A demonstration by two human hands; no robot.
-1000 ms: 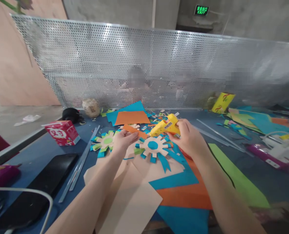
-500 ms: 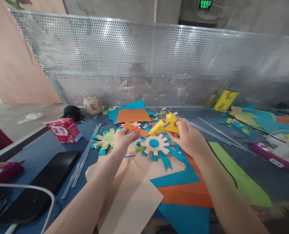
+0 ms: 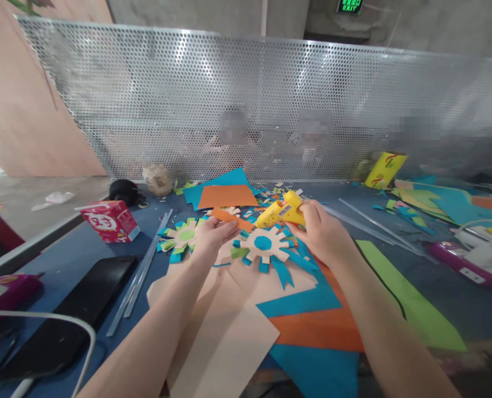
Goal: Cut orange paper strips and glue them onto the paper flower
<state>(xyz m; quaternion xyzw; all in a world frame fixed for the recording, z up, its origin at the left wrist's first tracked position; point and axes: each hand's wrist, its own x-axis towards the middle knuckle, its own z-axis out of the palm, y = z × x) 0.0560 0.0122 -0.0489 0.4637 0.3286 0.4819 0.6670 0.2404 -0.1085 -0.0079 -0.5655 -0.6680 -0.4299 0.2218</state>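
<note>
My left hand point(image 3: 218, 231) pinches a strip of orange paper point(image 3: 242, 223) by its left part. My right hand point(image 3: 315, 225) is wrapped round the handle of a yellow glue gun point(image 3: 279, 213). The gun's nozzle points left and sits at the strip's right end; whether they touch I cannot tell. Just below lies a cream paper flower point(image 3: 273, 241) with a blue centre and blue-tipped petals. Another flower with a green centre point(image 3: 186, 236) lies left of my left hand, partly hidden by it. Cream sheets point(image 3: 225, 331) are spread under my forearms.
Blue and orange sheets point(image 3: 308, 331) lie at front right, beside a green sheet point(image 3: 415, 304). Clear glue sticks point(image 3: 140, 276), a black phone point(image 3: 67, 315) and a red box point(image 3: 110, 222) are at left. A perforated metal screen point(image 3: 262, 110) stands behind, with people beyond it. Paper scraps litter the back.
Both hands, the orange strip and the glue gun hold almost the same position. The view has shifted very slightly.
</note>
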